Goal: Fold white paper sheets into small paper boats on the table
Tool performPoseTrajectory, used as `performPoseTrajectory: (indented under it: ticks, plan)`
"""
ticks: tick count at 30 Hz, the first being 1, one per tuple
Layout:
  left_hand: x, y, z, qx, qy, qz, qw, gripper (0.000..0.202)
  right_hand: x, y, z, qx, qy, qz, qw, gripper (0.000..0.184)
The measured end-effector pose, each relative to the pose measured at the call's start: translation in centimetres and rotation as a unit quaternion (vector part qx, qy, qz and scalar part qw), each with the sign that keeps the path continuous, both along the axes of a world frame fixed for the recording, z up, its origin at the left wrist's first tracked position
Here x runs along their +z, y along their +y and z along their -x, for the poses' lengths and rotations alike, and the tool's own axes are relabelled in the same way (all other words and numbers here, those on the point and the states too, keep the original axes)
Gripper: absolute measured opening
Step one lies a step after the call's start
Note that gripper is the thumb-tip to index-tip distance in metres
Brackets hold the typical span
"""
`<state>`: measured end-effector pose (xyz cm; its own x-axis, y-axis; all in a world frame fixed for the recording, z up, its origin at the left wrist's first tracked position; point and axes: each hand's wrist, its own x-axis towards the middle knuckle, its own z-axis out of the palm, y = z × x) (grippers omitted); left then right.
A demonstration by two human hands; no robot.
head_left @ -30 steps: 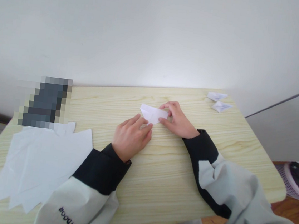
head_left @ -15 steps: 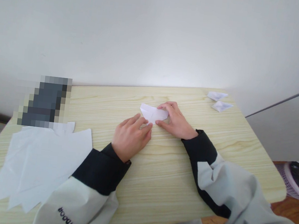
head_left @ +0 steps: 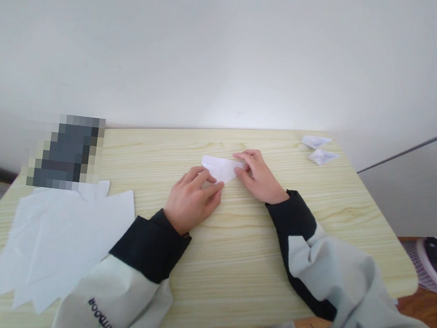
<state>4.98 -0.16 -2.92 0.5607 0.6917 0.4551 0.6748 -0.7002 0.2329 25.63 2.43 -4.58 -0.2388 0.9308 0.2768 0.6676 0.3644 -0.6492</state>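
Note:
A small folded piece of white paper [head_left: 221,167] lies on the wooden table in front of me. My left hand [head_left: 196,197] presses its near edge with thumb and fingertips. At the paper's right end, my right hand [head_left: 258,176] pinches the tip between thumb and fingers. Two folded white paper shapes, one [head_left: 315,142] behind the other [head_left: 323,156], rest near the table's far right corner, apart from my hands.
Loose white paper sheets [head_left: 72,237] overlap on the table's left side, beside my left sleeve. A pixelated dark object [head_left: 65,152] lies behind them. The wall [head_left: 223,54] borders the table's far edge. A basket [head_left: 423,266] stands on the floor at right.
The folded paper has turned slightly, its upper edge now straighter. My right thumb and fingers have shifted on its right end. My left hand stays nearly where it was.

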Motion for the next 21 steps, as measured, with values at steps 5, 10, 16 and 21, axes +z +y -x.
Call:
performPoseTrajectory:
  ticks: [5,10,16,21]
  plan:
    - [-0.3,0.9,0.1,0.0,-0.094,0.061,0.994,0.019,0.2,-0.8,1.0,0.003,-0.106,-0.06,0.993,0.05]
    - [-0.6,1.4,0.5,0.076,-0.069,0.07,0.992,0.026,0.5,-0.9,0.9,0.04,-0.123,-0.054,0.99,0.053]
    - [-0.7,1.1,0.8,0.096,0.029,0.068,0.993,0.042,0.5,-0.9,0.7,0.055,-0.109,-0.062,0.991,0.041]
    - [-0.8,1.2,0.8,0.091,0.019,0.068,0.993,0.044,0.4,-0.9,0.8,0.054,-0.103,-0.08,0.99,0.034]
